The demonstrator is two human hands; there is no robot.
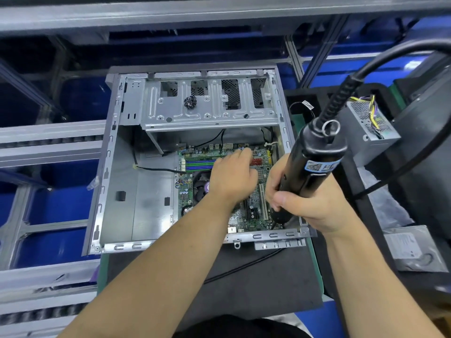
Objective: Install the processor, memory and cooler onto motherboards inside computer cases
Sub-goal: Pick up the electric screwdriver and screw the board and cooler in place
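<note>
Cooler, rigid yet fragile at its fan, best held by its frame, sits on the motherboard inside the open case; left hand rests flat over it, right hand grips an electric screwdriver.

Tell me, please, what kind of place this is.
Probably a computer assembly line in a factory. An open computer case lies on a work mat, the right hand holds a corded electric screwdriver, and blue bins sit in metal racks.
</note>
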